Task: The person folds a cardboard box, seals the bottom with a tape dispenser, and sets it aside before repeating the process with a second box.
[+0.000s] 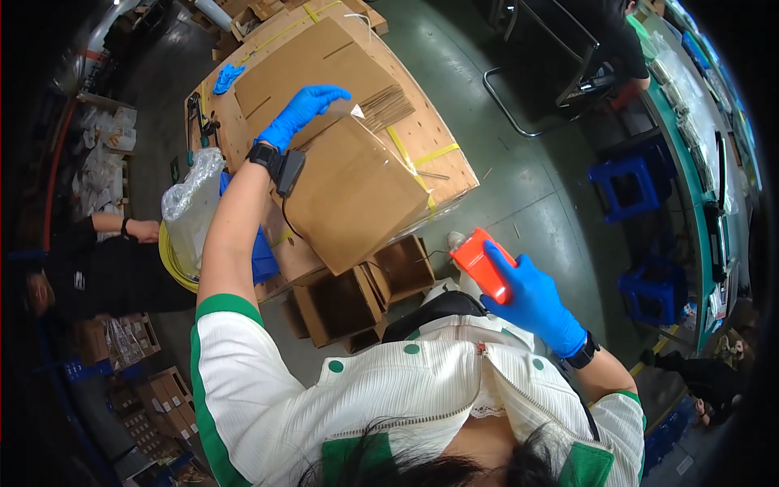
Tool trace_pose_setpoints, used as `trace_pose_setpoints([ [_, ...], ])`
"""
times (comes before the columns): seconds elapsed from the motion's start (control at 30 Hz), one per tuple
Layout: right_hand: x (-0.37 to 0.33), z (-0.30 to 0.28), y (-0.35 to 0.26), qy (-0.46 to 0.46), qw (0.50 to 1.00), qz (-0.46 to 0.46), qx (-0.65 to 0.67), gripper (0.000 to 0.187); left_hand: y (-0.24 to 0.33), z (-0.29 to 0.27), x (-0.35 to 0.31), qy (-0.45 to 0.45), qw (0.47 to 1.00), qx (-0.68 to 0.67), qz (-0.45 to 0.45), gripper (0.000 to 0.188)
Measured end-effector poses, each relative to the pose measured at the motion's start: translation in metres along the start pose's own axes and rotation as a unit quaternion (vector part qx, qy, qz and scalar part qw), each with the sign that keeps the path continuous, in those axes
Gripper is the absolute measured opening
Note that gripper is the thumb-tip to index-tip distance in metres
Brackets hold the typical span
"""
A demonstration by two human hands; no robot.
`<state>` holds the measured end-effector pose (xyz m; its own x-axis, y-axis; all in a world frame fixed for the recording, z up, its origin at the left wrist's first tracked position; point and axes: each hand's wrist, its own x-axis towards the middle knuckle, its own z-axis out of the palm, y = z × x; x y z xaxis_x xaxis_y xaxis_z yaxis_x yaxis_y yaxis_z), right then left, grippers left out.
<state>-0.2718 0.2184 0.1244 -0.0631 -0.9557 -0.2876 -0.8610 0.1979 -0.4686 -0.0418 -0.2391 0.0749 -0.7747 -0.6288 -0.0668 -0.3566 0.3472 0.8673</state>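
Note:
My left hand (302,116), in a blue glove, reaches over the far edge of a brown cardboard box (349,191). Its fingers stretch to the right, just above the cardboard near a small white triangular piece (357,111). I cannot tell whether the fingertips touch the cardboard. Lower right, my blue-gloved right hand (535,296) is wrapped round a bright red-orange block-shaped plastic tool (484,264). That tool is held in the air, apart from the box, and its exact kind is unclear.
Beneath the box, flat cardboard sheets (304,65) lie on a wooden table (450,166). Open cartons (337,304) stand below its near edge. A crumpled blue glove (228,78) and clear plastic wrap (191,191) lie leftward. Blue stools (625,191) stand right; other people are at both sides.

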Motion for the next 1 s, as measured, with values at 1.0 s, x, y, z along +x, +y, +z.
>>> trace_pose_setpoints([
  [1.0,0.122,0.050,0.148,-0.073,0.996,0.030,-0.037,0.059,0.059,-0.006,-0.173,-0.099,0.980,0.166,-0.051,0.084],
])
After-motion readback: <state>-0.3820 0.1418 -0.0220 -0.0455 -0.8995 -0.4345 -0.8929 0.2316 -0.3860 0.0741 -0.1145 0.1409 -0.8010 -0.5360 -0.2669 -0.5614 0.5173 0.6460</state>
